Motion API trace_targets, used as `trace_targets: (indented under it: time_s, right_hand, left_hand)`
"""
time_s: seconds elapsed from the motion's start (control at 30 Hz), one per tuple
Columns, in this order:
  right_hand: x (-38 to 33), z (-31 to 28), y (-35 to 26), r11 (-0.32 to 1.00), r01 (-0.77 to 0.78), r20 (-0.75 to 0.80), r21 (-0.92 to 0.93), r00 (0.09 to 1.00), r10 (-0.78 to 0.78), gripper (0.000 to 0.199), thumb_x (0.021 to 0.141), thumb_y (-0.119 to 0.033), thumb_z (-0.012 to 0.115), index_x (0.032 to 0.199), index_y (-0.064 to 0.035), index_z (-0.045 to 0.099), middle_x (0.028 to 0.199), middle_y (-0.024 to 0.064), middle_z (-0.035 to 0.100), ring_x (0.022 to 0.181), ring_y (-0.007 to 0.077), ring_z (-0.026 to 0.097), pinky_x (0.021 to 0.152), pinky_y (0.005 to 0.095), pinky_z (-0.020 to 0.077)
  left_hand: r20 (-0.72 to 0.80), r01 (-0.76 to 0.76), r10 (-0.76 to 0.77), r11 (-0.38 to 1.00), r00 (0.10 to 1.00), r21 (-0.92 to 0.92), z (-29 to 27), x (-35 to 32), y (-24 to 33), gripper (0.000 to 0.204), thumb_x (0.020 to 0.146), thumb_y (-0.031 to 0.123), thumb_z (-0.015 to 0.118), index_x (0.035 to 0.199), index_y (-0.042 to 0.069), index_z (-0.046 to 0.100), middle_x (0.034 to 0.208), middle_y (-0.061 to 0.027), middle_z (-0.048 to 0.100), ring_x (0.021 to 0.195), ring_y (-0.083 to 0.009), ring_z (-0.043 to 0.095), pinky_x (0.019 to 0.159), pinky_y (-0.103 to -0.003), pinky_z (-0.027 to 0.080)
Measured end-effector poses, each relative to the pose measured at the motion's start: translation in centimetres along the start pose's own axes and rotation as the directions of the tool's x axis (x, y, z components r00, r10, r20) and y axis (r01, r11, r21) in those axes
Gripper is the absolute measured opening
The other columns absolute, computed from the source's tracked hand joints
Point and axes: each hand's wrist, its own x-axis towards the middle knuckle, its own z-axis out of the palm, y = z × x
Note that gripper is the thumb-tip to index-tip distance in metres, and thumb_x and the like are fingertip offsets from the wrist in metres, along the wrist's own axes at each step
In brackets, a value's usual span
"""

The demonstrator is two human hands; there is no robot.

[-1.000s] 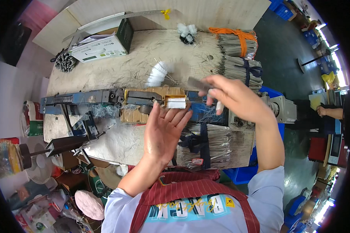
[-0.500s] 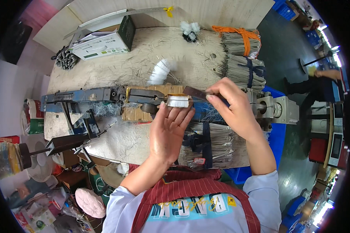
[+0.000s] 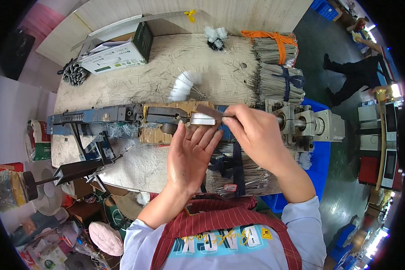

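The right hand (image 3: 260, 137)'s fingers pinch a dark flat bar (image 3: 208, 111) slanted at the white bristle block (image 3: 202, 119) on the table (image 3: 229, 72); the left hand (image 3: 189, 155) lies open beside it. Apparently bristles are being worked, calling for steady bar control.

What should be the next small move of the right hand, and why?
Probably the right hand should gently straighten the flat dark bar along the white bristles: in view, the bar slants across their upper right part, while the open left hand, palm up, reaches their near edge.
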Motion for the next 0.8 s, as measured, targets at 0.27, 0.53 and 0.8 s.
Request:
trace_targets:
  time_s: [0.27,0.53,0.8]
  right_hand:
    - [-0.1,0.1,-2.0,0.921,0.231,0.153,-0.315,0.970,-0.191,0.036,0.074,-0.010,0.064,0.106,0.0035,0.057,0.068,0.0084,0.063,0.057,0.0217,0.066,0.048,0.0317,0.0518]
    - [0.5,-0.4,-1.6,0.897,0.284,0.223,-0.340,0.951,-0.216,0.036,0.074,-0.010,0.063,0.106,0.0063,0.058,0.066,0.0085,0.063,0.059,0.0219,0.068,0.049,0.0316,0.0530]
    - [0.0,-1.0,-1.0,0.914,0.212,0.194,-0.347,0.969,-0.151,0.036,0.073,-0.007,0.063,0.106,0.0047,0.057,0.069,0.0096,0.064,0.062,0.0240,0.067,0.052,0.0332,0.0526]
  left_hand:
    - [0.005,0.002,-0.002,0.997,1.000,0.077,0.6,-0.3,0.4,0.059,0.101,0.042,0.040,0.134,-0.007,0.035,0.146,-0.0247,0.034,0.139,-0.0323,0.031,0.118,-0.043,0.025]
    - [0.043,0.007,-0.016,0.979,0.999,0.203,0.2,-0.5,0.7,0.050,0.102,0.032,0.044,0.133,-0.006,0.036,0.141,-0.0221,0.039,0.132,-0.0311,0.043,0.114,-0.043,0.031]
    - [-0.018,0.027,-0.023,0.958,1.000,0.287,-0.6,0.8,-2.7,0.041,0.096,0.009,0.051,0.130,-0.006,0.036,0.131,-0.0163,0.048,0.128,-0.0243,0.047,0.109,-0.040,0.038]
